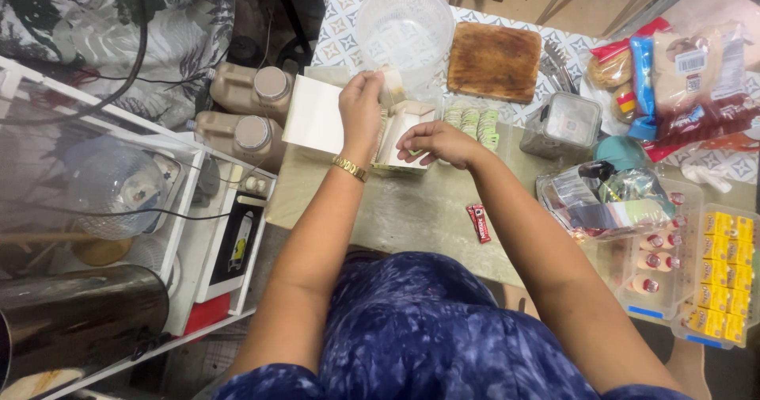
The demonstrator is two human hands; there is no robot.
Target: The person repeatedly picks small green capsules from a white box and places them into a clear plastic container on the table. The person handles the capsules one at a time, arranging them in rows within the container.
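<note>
Left hand pinched a small pale packet, lifted above the open white cardboard box on the green-topped table. Right hand rested loosely curled on the box's front edge, holding nothing, steadying it. Best kept pinned there while lifting straight up, well shy of the clear plastic bowl just behind.
</note>
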